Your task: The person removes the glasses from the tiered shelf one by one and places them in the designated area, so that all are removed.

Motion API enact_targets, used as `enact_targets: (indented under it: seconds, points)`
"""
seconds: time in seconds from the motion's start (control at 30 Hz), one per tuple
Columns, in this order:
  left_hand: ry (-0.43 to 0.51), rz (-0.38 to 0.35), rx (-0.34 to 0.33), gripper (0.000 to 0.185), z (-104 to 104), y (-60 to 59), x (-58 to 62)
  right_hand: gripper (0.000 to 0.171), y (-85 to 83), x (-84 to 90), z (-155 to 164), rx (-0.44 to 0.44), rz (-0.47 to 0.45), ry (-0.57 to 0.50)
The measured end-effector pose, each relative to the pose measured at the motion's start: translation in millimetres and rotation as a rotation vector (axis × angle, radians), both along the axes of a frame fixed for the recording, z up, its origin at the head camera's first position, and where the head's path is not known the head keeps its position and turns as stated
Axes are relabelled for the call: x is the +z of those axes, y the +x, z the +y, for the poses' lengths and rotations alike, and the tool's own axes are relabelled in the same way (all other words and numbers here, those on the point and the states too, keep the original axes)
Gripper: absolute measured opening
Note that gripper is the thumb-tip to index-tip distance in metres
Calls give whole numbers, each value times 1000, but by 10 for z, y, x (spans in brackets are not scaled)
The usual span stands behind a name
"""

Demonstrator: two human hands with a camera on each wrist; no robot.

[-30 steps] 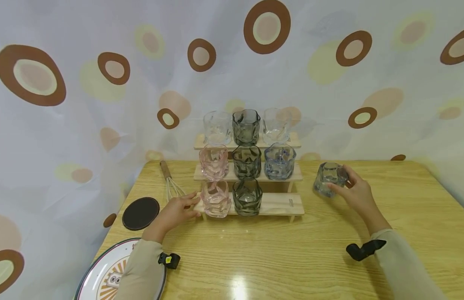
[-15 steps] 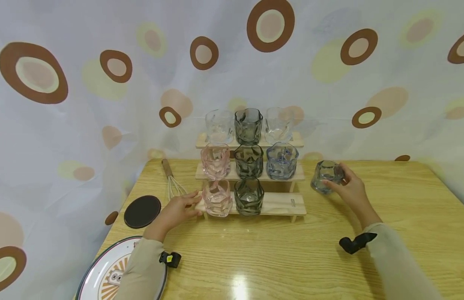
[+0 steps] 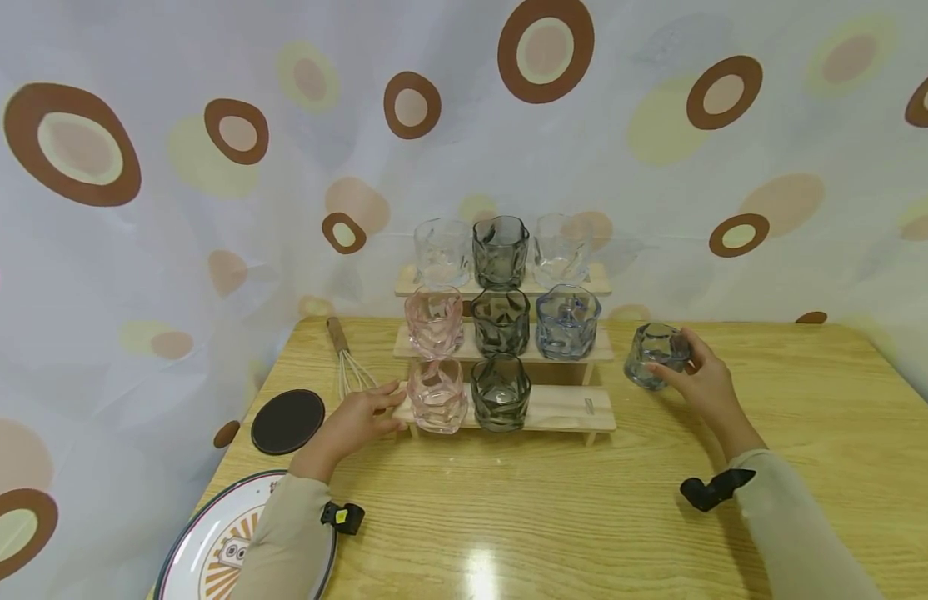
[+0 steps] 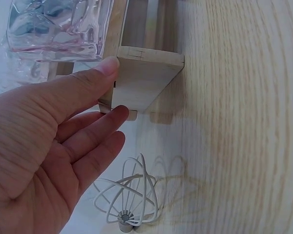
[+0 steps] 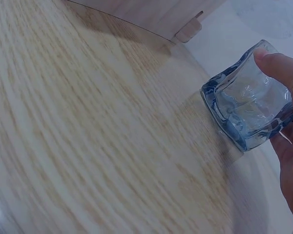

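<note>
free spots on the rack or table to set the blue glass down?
Free: the bottom shelf right of the grey glass; the bare table in front of the rack, between both hands; the table right of the right hand, which holds the blue glass. Crowded: the upper two shelves, and the left edge with whisk, coaster, plate.

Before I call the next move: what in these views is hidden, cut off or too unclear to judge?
- Blue glass: in the right wrist view the right hand covers its far side, so whether it rests on the table cannot be told.
- Plate: head view, cut off by the bottom edge and covered by the left sleeve.
- Whisk: left wrist view shows only the wires; handle out of frame.
- Stand: small mark on the bottom step unreadable.
</note>
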State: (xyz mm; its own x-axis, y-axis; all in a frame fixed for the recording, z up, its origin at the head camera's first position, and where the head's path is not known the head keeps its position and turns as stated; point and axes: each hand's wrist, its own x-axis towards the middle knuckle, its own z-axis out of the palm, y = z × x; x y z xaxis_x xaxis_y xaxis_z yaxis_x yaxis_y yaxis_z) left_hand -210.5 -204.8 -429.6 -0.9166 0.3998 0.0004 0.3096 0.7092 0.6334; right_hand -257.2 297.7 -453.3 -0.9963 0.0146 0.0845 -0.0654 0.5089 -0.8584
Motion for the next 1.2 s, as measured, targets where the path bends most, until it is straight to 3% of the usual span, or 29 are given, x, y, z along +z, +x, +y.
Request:
enact_targets:
  seconds: [0.3,0.6,0.8,1.2]
  points:
    - [6,-16,13,52,5,12,17,93,-21,-27,5,1,-3,-19]
    - [-3,14,-7,52,2,-1,-4,98,6,-3,25,8,-2,-18]
    - [6,13,-3,51,12,-3,-3,95,72,76,60,21,101,21]
    - [2,-7,4,52,18,6,14,84,368,353,-92,44,304,19]
